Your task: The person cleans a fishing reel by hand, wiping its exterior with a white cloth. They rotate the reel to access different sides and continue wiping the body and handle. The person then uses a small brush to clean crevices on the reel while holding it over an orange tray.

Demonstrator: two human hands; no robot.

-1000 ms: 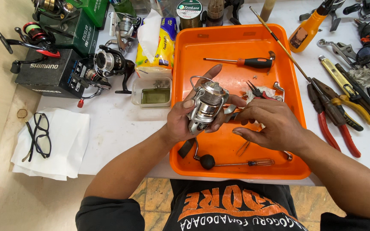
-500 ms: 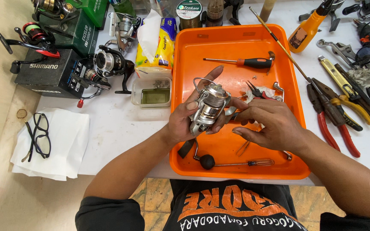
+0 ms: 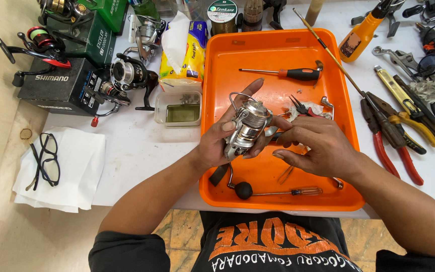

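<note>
Two hands are working over the orange tray point(image 3: 217, 100): the left hand point(image 3: 222, 146) is gripping a silver reel point(image 3: 247, 128) above it, the right hand point(image 3: 318, 146) is pinching the reel's side. Farther back, a screwdriver point(image 3: 290, 74) is lying.

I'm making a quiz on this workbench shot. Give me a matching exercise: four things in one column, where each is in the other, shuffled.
Things:
1. silver fishing reel
2. black glasses
3. red-handled pliers
4. black-handled screwdriver

Places:
A. on the white cloth
B. inside the orange tray, at its far end
C. in the left hand
D. on the table, right of the tray

Pairs: 1-C, 2-A, 3-D, 4-B
</note>
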